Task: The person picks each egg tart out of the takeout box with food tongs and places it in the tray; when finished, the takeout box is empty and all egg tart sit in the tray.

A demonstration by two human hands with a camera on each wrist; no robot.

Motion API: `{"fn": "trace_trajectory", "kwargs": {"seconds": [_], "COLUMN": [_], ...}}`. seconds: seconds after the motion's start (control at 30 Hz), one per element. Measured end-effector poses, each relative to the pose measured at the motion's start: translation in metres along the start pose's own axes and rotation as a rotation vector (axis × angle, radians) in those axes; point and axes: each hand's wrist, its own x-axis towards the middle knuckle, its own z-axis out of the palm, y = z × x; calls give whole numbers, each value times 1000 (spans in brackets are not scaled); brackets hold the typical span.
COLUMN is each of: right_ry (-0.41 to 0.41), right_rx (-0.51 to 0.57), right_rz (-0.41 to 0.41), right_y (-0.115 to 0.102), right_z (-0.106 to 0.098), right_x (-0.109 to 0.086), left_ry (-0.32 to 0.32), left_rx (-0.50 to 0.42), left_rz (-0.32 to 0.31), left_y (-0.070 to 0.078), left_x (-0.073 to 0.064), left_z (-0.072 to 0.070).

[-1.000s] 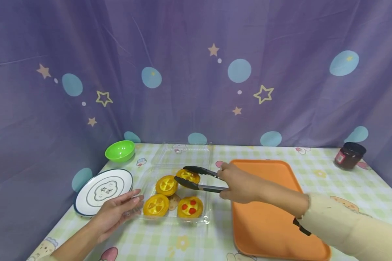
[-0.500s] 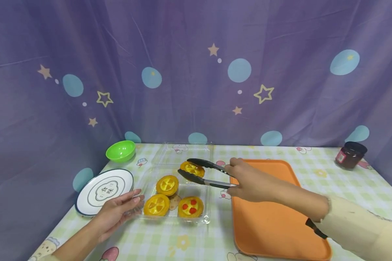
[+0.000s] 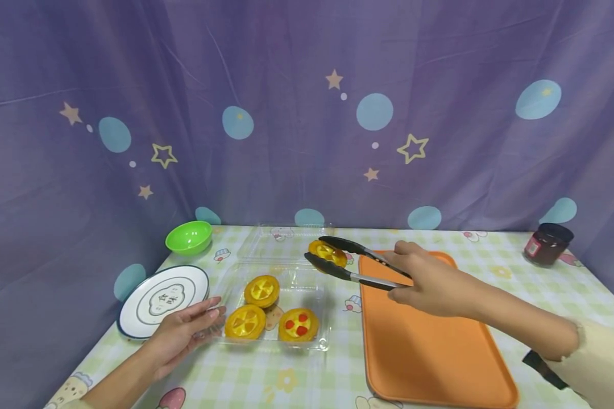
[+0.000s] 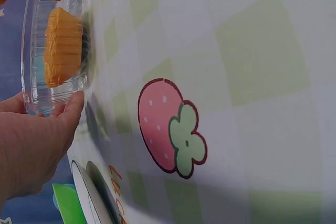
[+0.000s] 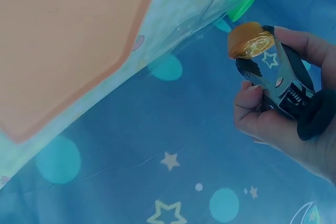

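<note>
My right hand (image 3: 432,281) grips a pair of black-tipped metal tongs (image 3: 359,278). Between the tongs' tips a yellow egg tart (image 3: 327,254) is pinched, raised over the back right corner of a clear plastic container (image 3: 323,344). The same tart (image 5: 247,38) shows tilted in the tongs in the right wrist view. Inside the container lie two yellow tarts, one behind the other at the left (image 3: 262,291), a tart with red spots (image 3: 298,325) at the front right. My left hand (image 3: 181,335) rests its extended fingers against the container's left side.
An orange tray (image 3: 424,352) lies right of the container, under my right forearm. Left of it are a white plate (image 3: 138,307) with a dark rim and a green bowl (image 3: 189,238). A dark-lidded jar (image 3: 547,244) stands at the far right, with a purple curtain (image 3: 297,113) behind.
My right hand has lifted one tart out of the container's back right with the tongs and carried it up and to the right. The left hand has stayed in place.
</note>
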Motion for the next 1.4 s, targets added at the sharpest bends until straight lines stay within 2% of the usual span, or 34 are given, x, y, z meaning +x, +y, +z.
{"fn": "trace_trajectory", "kwargs": {"seconds": [0.23,0.73,1.4], "right_ry": [29,50,-9], "right_rx": [-23,-45,-15], "right_rz": [-24,49,151], "right_y": [16,59,96], "right_z": [-5,-3,16], "right_x": [-14,-42,-46], "left_ry": [-2,3,8], "left_rx": [-3,-2,-6], "left_rz": [7,10,9], "left_y": [-1,0,-1], "left_x": [0,-1,-2], "left_z": [0,1,2]}}
